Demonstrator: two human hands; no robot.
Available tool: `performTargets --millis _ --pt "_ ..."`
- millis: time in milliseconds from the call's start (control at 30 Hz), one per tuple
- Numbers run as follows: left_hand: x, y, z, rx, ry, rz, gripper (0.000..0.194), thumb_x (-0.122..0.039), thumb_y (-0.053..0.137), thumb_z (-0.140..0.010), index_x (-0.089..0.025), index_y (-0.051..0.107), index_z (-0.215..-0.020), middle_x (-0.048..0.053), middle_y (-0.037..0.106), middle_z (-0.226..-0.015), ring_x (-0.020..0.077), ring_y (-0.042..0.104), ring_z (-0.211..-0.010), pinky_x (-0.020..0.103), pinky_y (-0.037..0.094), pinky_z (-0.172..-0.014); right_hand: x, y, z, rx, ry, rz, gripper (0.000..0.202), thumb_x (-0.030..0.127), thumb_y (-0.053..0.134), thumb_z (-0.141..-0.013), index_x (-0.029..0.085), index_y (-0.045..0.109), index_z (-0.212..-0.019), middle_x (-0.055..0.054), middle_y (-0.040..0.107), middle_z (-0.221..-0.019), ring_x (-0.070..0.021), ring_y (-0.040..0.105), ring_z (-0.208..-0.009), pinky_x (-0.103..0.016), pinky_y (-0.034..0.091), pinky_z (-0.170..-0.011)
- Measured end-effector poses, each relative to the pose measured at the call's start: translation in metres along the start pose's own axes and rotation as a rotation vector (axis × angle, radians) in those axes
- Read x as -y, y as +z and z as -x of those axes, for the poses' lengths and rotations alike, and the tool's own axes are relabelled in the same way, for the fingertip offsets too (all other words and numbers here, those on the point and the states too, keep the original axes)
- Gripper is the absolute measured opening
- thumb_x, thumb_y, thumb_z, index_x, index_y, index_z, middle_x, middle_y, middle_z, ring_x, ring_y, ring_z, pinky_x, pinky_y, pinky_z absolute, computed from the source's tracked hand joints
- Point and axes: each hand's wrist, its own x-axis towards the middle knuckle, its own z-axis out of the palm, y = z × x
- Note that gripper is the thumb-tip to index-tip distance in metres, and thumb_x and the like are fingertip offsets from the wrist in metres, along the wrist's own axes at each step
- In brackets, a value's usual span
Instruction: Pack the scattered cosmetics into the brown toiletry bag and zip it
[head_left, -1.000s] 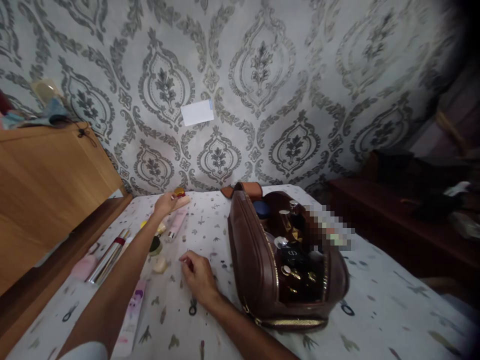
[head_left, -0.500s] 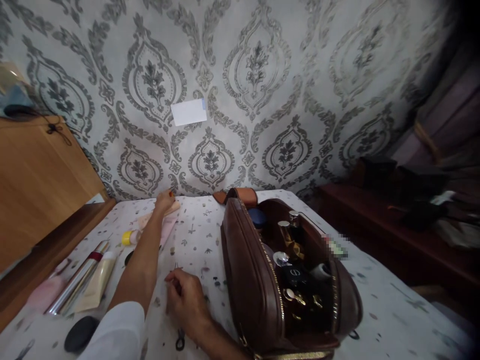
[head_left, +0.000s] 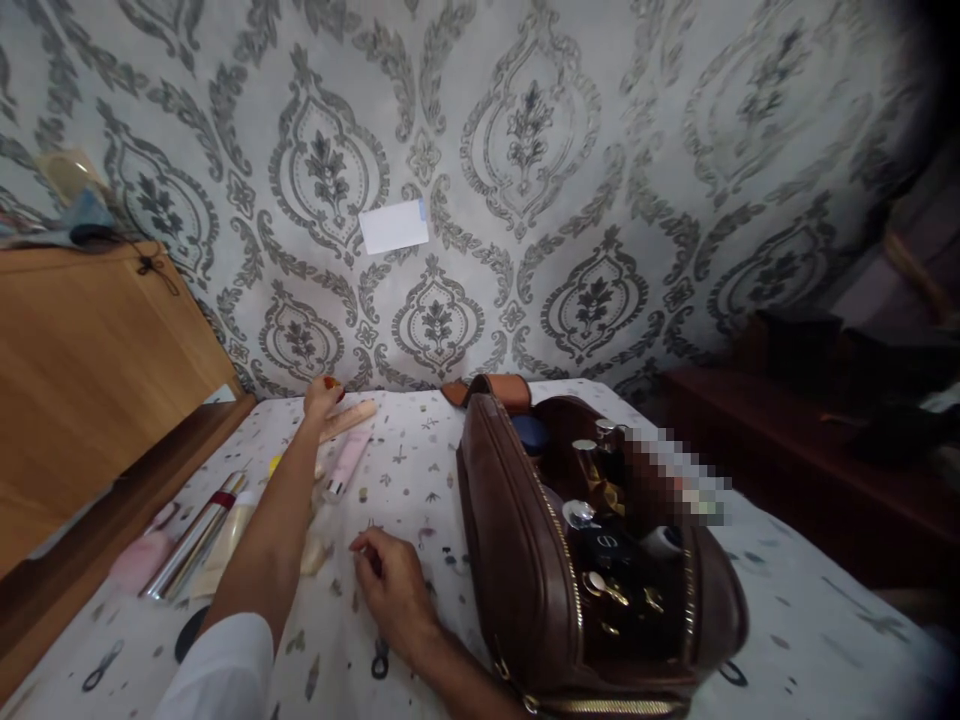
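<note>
My left hand (head_left: 322, 398) reaches to the far edge of the bed, near the wall, closed on a small orange-red item (head_left: 333, 385) that is mostly hidden by the fingers. Beside it lie a peach-coloured tube (head_left: 352, 418) and a pink tube (head_left: 349, 462). My right hand (head_left: 397, 585) rests on the patterned sheet, its fingers loosely curled and apart, with nothing seen in them. To its right stands a brown leather bag (head_left: 499, 530), unzipped. Inside are a black box (head_left: 606, 545), a dark blue round lid (head_left: 530, 433) and several gold-and-clear bottles.
Left of my forearm lie a silver tube with a red band (head_left: 196, 540), a cream tube (head_left: 229, 535), a pink puff-like item (head_left: 141, 562) and a black round item (head_left: 191, 632). A wooden cabinet (head_left: 97, 370) stands at left. Patterned wallpaper (head_left: 435, 310) covers the wall behind.
The view has shifted left, so most things appear further right. My left hand has moved slightly left along the bed's far edge, uncovering more of both tubes. The right hand's fingers have loosened slightly.
</note>
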Motion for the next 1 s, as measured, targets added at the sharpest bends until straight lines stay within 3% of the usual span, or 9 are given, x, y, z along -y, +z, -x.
performTargets --millis 167,300,533,633,733,867,1000 --pt "-0.006 -0.024 0.018 0.034 -0.047 0.263 0.036 -0.036 0.059 -0.096 -0.016 0.057 -0.125 0.01 0.063 -0.118 0.0205 0.065 -0.096 0.04 0.058 -0.081 -0.001 0.001 -0.002 -0.007 -0.016 -0.033 0.023 0.013 0.049 -0.079 0.018 0.071 -0.086 0.002 0.056 -0.061 -0.0124 0.049 -0.057 -0.022 0.033 -0.055" --pt "-0.012 -0.039 0.049 0.102 -0.041 0.436 0.039 -0.048 0.056 -0.093 -0.019 0.057 -0.119 0.005 0.068 -0.099 0.015 0.066 -0.079 0.026 0.055 -0.065 -0.002 0.0 -0.003 -0.019 -0.037 -0.048 0.022 0.016 0.05 -0.08 0.018 0.07 -0.086 0.003 0.055 -0.06 -0.0128 0.05 -0.057 -0.022 0.035 -0.056" --pt "-0.023 -0.064 0.134 0.314 0.027 0.587 0.058 -0.062 0.077 -0.063 -0.019 0.066 -0.1 0.002 0.069 -0.079 0.0148 0.062 -0.063 0.021 0.044 -0.05 -0.004 0.001 -0.003 -0.067 -0.052 -0.173 0.022 0.026 0.052 -0.082 0.019 0.065 -0.099 0.002 0.057 -0.069 -0.0141 0.054 -0.062 -0.025 0.043 -0.061" --pt "-0.023 -0.078 0.178 0.382 0.063 0.579 0.055 -0.06 0.077 -0.064 -0.02 0.07 -0.1 0.002 0.07 -0.081 0.0143 0.061 -0.063 0.02 0.038 -0.046 -0.002 0.004 -0.003 -0.174 -0.017 -0.237 0.044 0.033 0.06 -0.08 0.019 0.054 -0.122 -0.002 0.061 -0.09 -0.0153 0.059 -0.071 -0.028 0.049 -0.067" --pt "-0.019 -0.088 0.218 0.39 0.107 0.485 0.051 -0.06 0.074 -0.069 -0.02 0.071 -0.101 0.002 0.069 -0.077 0.0151 0.059 -0.061 0.021 0.036 -0.044 0.003 0.005 -0.001 -0.27 -0.026 -0.266 0.068 0.035 0.068 -0.076 0.022 0.04 -0.137 -0.008 0.057 -0.115 -0.017 0.062 -0.083 -0.03 0.052 -0.069" --pt "-0.008 -0.087 0.255 0.384 0.158 0.404 0.047 -0.063 0.068 -0.072 -0.019 0.068 -0.088 -0.001 0.06 -0.063 0.0149 0.055 -0.055 0.022 0.034 -0.043 0.009 0.004 0.007 -0.245 -0.11 -0.23 0.075 0.03 0.07 -0.075 0.023 0.036 -0.141 -0.012 0.052 -0.128 -0.02 0.063 -0.094 -0.032 0.054 -0.071" --pt "0.005 -0.074 0.276 0.392 0.198 0.405 0.05 -0.068 0.062 -0.076 -0.018 0.063 -0.079 -0.003 0.054 -0.059 0.0133 0.05 -0.052 0.023 0.034 -0.045 0.013 -0.001 0.02 -0.256 -0.173 -0.168 0.06 0.029 0.071 -0.074 0.02 0.048 -0.129 -0.011 0.059 -0.123 -0.0231 0.061 -0.103 -0.036 0.053 -0.085"
